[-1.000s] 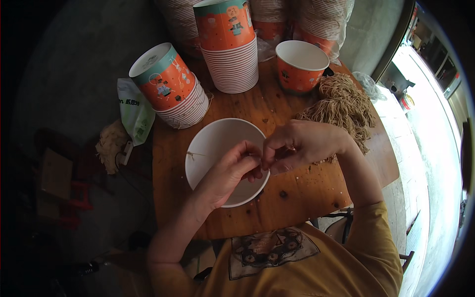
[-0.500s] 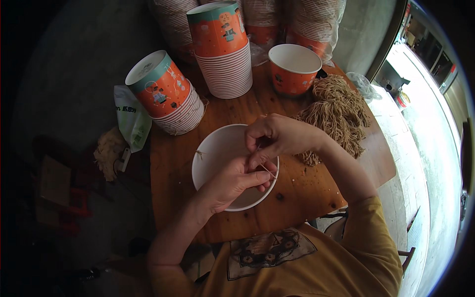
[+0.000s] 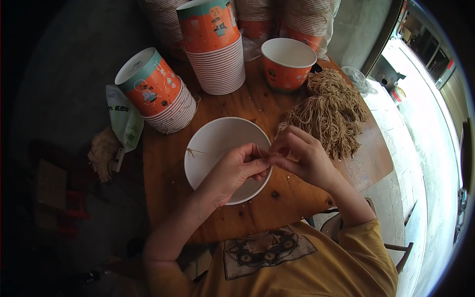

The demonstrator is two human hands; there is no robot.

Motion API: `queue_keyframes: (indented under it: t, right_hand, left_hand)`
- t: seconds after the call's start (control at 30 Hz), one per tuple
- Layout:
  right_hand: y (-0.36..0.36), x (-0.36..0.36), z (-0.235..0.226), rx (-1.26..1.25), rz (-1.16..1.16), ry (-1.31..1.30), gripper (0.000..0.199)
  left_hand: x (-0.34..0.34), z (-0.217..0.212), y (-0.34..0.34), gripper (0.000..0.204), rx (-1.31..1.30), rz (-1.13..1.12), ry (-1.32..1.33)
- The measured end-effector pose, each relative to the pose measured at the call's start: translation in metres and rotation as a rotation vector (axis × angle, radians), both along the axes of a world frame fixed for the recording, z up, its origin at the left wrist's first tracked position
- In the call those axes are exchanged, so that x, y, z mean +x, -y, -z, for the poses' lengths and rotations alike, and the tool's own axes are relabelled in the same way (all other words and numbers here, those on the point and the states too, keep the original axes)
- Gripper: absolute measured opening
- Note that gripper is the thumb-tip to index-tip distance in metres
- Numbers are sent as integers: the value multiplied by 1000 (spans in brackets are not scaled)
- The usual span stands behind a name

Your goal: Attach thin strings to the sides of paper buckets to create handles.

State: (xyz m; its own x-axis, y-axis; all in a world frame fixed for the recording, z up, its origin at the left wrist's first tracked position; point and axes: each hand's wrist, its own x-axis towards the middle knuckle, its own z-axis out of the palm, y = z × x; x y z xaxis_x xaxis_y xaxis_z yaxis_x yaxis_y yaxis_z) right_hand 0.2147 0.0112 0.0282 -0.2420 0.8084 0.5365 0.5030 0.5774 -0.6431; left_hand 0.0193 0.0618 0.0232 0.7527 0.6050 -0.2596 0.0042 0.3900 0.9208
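Over a white paper bucket [image 3: 204, 133], my left hand [image 3: 241, 166] pinches with thumb and forefinger. The fingertips of my right hand [image 3: 303, 157] are closed against them at the bucket's right rim. Between the two hands is a thin strand of string, mostly hidden by the fingers now; half a second ago its end showed. A short tan string piece [image 3: 194, 150] lies on the bucket's left inner wall. Just beyond my right hand is a loose heap of tan string [image 3: 331, 116].
A stack of orange paper buckets [image 3: 215, 64] stands upside down at the back, with another tilted stack [image 3: 157, 94] on the left. One orange bucket [image 3: 288, 67] stands upright at the back right. Wrapped stacks [image 3: 307, 22] are behind. A plastic bag [image 3: 124, 116] hangs by the wooden table's [image 3: 163, 198] left edge.
My right hand has turned and come down to the right, from above the left hand to beside it. The whole view has shifted slightly, moving things left and up.
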Motion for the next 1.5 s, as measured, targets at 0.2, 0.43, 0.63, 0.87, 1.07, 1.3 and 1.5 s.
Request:
queue_keyframes:
  t: [0.2, 0.43, 0.63, 0.87, 1.07, 1.3, 1.5]
  right_hand:
    - [20, -10, 11, 2, 190, -15, 16]
    - [31, -30, 17, -67, 259, -103, 18]
    - [31, -23, 24, 57, 205, -36, 16]
    - [30, -20, 22, 46, 148, 18, 12]
    - [25, -8, 32, -96, 183, -276, 13]
    - [17, -4, 25, -91, 127, -168, 16]
    - [14, -2, 16, -85, 79, -111, 19]
  left_hand:
    - [2, -1, -4, 13, -73, 7, 22]
    - [-2, -6, -6, 14, -336, 16, 38]
    - [0, -9, -2, 10, -346, -26, 39]
    - [3, -2, 1, 8, -266, -70, 67]
    - [1, -7, -3, 10, -295, -70, 91]
    - [6, -7, -1, 9, -150, -5, 48]
    - [8, -9, -2, 10, -99, 4, -7]
